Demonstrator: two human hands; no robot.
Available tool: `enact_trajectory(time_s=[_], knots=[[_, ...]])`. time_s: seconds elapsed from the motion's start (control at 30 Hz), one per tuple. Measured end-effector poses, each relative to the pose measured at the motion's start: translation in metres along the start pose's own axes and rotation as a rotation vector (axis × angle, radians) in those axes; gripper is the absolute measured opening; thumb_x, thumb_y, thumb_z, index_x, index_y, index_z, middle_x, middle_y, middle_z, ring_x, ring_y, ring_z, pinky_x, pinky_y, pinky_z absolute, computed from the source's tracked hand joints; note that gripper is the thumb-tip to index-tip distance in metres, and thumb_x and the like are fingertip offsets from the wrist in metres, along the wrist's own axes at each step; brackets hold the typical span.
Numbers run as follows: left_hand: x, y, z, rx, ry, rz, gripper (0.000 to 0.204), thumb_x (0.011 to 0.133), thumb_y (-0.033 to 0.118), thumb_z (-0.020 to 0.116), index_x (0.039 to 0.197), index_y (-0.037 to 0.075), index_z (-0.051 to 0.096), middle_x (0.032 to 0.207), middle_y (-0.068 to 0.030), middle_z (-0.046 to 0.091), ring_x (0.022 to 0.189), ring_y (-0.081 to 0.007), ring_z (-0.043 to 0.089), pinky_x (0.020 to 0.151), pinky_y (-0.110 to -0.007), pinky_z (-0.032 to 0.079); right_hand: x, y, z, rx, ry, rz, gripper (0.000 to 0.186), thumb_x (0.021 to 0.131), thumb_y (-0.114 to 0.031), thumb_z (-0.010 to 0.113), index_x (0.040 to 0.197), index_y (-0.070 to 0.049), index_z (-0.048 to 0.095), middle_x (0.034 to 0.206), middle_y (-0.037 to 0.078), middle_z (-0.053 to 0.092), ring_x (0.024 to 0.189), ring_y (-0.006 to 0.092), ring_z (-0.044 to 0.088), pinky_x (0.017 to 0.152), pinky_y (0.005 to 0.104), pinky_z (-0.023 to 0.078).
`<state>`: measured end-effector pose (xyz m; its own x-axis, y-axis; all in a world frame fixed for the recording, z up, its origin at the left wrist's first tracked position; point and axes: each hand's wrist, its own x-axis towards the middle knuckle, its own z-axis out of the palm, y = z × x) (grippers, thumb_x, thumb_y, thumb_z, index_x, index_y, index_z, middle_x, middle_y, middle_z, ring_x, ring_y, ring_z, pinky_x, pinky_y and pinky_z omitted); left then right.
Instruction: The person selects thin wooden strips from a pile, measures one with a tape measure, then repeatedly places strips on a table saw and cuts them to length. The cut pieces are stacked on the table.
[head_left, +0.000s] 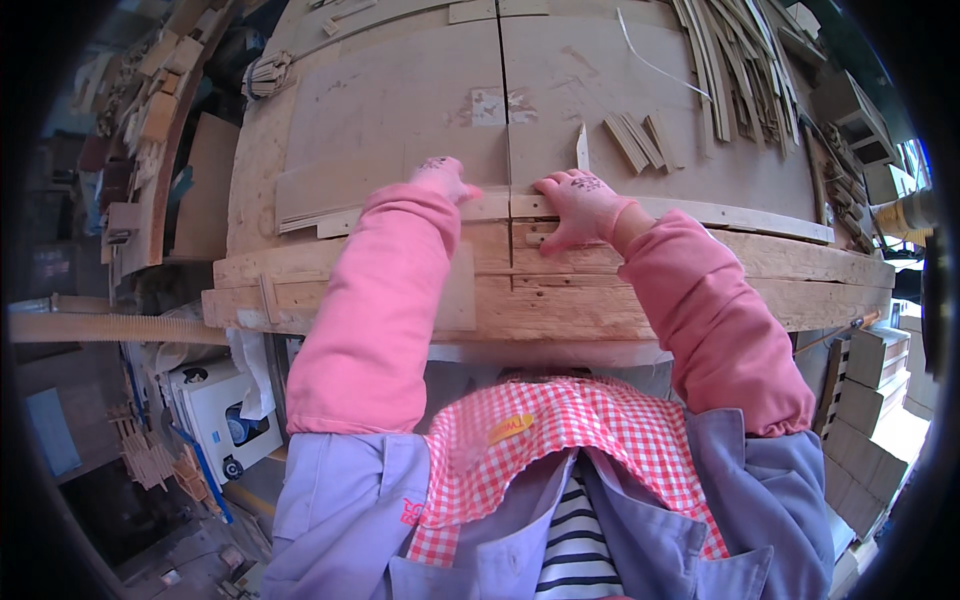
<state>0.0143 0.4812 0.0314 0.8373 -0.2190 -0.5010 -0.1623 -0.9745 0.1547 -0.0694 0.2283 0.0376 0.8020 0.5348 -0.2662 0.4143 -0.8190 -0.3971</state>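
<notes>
Both hands press flat, fingers spread and gripping nothing: the left hand (442, 178) and right hand (577, 200) rest on a thin wooden strip (700, 212) lying across the surface (400, 90). Just beyond the right fingers stands a small pale blade (582, 148); further right lie stacked slats (640, 140).

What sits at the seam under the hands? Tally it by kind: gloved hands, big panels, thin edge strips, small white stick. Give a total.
Gloved hands: 2 (left hand, right hand)
Big panels meeting at the seam: 2 (left panel, right panel)
Thin edge strips under the hands: 2 (left strip, right strip)
White stick: 1
Total: 7
</notes>
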Motion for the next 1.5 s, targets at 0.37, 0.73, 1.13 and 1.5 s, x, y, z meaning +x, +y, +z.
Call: enact_trajectory(time_s=[0.37,0.73,1.13,1.5], knots=[[-0.018,-0.019,-0.004,-0.263,-0.032,0.125,0.044,0.09,0.042,0.071,0.104,0.0,0.068,0.096,-0.0191,0.071,0.094,-0.0329,0.068,0.085,-0.041,0.052,-0.004,0.0,-0.007,0.001,0.021,-0.051,0.097,0.061,-0.05,0.083,0.137,0.001,0.051,0.135,0.02,0.056,0.127,0.0365,0.05,0.112,0.0419,0.038],[-0.056,-0.171,-0.059,0.024,0.066,0.344,0.06,0.08,0.027,0.076,0.134,0.011,0.058,0.131,-0.0147,0.06,0.125,-0.0338,0.054,0.107,-0.042,0.042,0.003,-0.002,-0.015,-0.01,-0.058,0.003,0.08,0.076,-0.05,0.077,0.135,-0.001,0.054,0.135,0.019,0.057,0.127,0.0375,0.051,0.11,0.0437,0.041],[-0.09,-0.231,-0.033,0.132,-0.095,0.26,0.08,0.072,0.021,0.079,0.144,0.012,0.048,0.136,-0.0147,0.056,0.132,-0.0342,0.046,0.114,-0.043,0.033,0.016,0.009,-0.011,0.067,0.016,0.024,0.037,0.1,-0.026,0.053,0.128,-0.002,0.057,0.11,0.022,0.068,0.106,0.0405,0.062,0.091,0.0485,0.05],[-0.094,-0.241,-0.035,0.313,-0.079,0.34,0.074,0.078,0.004,0.07,0.147,0.016,0.044,0.138,-0.0076,0.054,0.128,-0.0306,0.049,0.109,-0.044,0.037,0.027,0.019,-0.019,0.123,-0.068,0.022,0.039,0.099,-0.021,0.053,0.136,-0.008,0.054,0.122,0.02,0.062,0.112,0.0396,0.061,0.096,0.0451,0.05]])
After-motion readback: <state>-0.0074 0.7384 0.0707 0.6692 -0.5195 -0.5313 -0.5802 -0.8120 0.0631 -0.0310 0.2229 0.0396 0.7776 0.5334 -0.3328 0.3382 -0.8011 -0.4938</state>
